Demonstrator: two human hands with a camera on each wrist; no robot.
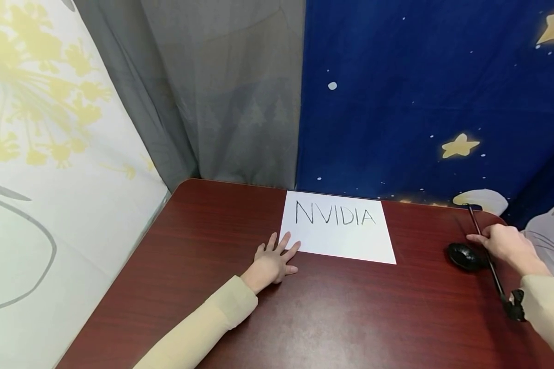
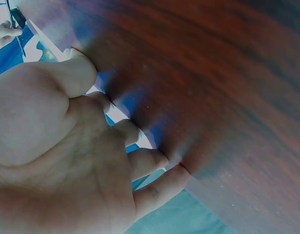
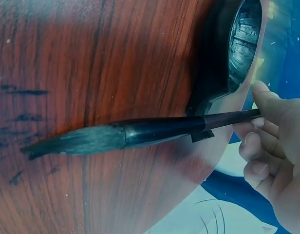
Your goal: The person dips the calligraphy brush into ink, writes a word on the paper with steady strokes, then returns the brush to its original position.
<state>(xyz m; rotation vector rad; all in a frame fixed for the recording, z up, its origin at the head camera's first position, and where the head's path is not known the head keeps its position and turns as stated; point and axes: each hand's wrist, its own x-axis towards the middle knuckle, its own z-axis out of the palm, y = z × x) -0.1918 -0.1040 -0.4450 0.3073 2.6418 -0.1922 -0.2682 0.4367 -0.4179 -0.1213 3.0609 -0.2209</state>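
Observation:
My left hand [image 1: 270, 264] is spread flat, its fingertips over the lower left corner of a white sheet of paper [image 1: 341, 243]. The paper bears the handwritten letters NVIDIA in thin dark strokes. In the left wrist view the palm [image 2: 67, 146] and straight fingers face the wood. At the table's right side my right hand [image 1: 510, 246] pinches the handle of a calligraphy brush [image 3: 159, 131] between thumb and fingers. Its dark bristles point back toward the near side. Beside the brush stands a black ink dish [image 1: 463, 256], its hollow glossy in the right wrist view.
The reddish-brown wooden table [image 1: 351, 318] has a rounded far edge against a grey curtain [image 1: 240, 102] and a blue starry curtain [image 1: 397, 102]. A white patterned cloth [image 1: 64, 205] hangs along the left side. Dark smudges [image 3: 23, 92] mark the wood near the bristles.

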